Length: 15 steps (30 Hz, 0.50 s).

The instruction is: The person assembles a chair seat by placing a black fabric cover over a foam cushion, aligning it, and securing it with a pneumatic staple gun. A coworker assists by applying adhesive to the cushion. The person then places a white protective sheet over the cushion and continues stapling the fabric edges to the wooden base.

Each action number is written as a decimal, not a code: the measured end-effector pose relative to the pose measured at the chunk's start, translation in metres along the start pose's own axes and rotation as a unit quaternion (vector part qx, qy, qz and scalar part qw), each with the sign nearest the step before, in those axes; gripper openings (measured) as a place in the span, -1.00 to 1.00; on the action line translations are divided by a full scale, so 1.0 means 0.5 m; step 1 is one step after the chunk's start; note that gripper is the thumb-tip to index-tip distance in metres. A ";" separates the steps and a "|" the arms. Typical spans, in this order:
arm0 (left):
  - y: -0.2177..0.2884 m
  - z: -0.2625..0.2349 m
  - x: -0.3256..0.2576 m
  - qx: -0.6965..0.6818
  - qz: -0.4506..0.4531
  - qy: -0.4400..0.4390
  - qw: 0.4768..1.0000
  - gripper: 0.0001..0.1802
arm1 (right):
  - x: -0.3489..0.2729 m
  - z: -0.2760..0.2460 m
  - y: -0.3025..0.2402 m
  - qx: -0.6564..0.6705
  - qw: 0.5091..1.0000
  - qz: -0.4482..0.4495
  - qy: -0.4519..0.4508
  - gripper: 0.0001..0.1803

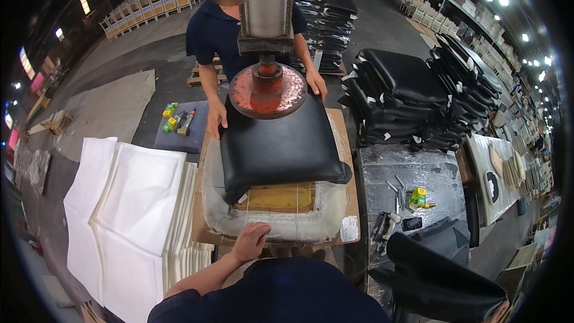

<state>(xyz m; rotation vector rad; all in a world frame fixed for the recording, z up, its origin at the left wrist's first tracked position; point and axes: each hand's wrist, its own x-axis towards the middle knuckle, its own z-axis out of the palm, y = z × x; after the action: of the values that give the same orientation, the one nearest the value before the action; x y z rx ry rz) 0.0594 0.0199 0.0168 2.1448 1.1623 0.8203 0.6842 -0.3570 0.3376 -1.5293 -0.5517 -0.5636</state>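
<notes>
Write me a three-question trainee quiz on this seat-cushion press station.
1. True or false: the round rust-red metal press plate rests on the black leatherette seat cushion.
2. Where does the wearer's left hand rest? A) on the near edge of the plastic-wrapped padded seat base B) on the stack of white fabric sheets C) on the press plate
3. Fill in: the co-worker's two hands hold the far edge of the black ____.

Key: 1 true; 2 A; 3 cushion. The wearer's right hand is not in view.
</notes>
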 end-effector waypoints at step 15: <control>0.036 0.027 -0.008 0.041 -0.059 0.066 0.995 -0.66 | -0.105 0.231 -0.081 0.025 0.971 0.047 -0.233 -0.86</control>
<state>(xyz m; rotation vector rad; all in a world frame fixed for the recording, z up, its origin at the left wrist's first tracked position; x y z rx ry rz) 0.0769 0.0057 0.0200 2.0903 1.3969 0.8866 0.6198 -0.2406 0.3312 -1.6359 -0.8392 -0.1107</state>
